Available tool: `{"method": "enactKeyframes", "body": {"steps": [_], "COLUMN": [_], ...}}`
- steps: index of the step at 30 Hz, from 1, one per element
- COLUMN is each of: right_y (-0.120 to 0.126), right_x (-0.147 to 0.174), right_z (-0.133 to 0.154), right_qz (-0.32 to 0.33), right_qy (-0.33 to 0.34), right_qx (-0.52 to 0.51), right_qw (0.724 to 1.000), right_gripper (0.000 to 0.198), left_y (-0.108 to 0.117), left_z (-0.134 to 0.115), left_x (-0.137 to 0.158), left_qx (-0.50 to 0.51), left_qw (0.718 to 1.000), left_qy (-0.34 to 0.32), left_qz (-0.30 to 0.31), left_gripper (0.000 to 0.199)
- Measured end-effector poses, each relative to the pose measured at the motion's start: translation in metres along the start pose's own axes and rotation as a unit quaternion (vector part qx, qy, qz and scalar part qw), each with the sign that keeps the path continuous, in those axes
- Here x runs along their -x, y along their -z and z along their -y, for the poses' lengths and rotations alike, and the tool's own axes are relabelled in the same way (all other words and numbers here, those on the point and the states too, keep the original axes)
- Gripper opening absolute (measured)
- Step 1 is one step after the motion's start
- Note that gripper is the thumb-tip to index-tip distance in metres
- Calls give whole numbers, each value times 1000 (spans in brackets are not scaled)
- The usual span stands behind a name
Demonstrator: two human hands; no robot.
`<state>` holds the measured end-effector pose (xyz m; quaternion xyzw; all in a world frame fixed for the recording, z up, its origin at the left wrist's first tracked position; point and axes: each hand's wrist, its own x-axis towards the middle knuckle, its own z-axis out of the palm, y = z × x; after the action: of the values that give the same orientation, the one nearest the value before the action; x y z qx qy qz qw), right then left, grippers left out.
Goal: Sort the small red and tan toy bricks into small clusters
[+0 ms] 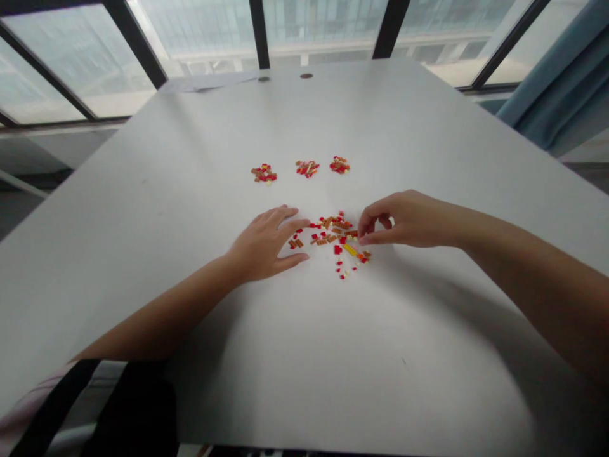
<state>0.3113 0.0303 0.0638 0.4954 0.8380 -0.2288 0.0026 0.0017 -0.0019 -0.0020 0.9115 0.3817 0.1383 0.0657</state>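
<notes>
Small building bricks in red, orange-brown, yellow and cream lie spread between my hands, among them a long yellow brick (350, 250) and a red brick (337, 250). My left hand (266, 244) rests at the left side of the spread, fingers apart, with a few brown bricks (295, 243) between thumb and forefinger, lying on the table. At the right edge, my right hand (399, 219) has its fingers curled and thumb close to the forefinger, right by the bricks. Whatever its fingertips may hold is too small to make out.
Beyond my hands, three small brick piles stand in a row: a left pile (264, 173), a middle pile (307, 168) and a right pile (339, 165). The white table (304, 355) reaches to the windows. A blue curtain (561, 76) hangs at the right.
</notes>
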Motion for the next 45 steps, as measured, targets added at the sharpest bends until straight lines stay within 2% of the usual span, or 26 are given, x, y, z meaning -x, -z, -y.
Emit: {"method": "enactKeyframes", "body": {"steps": [7,15,23,28,31,39,45], "right_y": [-8,-8,-10,-19,-21,-16,-16], "right_x": [7,4,-3,-7,-9,-7,-6], "right_z": [6,11,4,-6,-10,-8,-5], "right_qz": [23,-13,-56,-105,-109,-73,-90], "right_qy": [43,-4,-34,30,53,13,15], "right_qx": [17,24,19,21,22,22,38], "right_qw": [999,1000,998,994,992,997,995], "right_gripper": [12,16,20,22,23,17,20], "left_y": [0,1,2,2,2,2,3], "left_z": [1,0,0,0,0,0,0], "left_x": [1,0,0,0,0,0,-1], "left_qx": [-10,5,-7,-11,-12,-13,-21], "left_qw": [1000,1000,1000,1000,1000,1000,1000], "left_qy": [-5,-5,-3,-5,-3,-5,-8], "left_qz": [-2,-1,4,3,4,2,2], "left_gripper": [65,64,65,65,64,64,64]}}
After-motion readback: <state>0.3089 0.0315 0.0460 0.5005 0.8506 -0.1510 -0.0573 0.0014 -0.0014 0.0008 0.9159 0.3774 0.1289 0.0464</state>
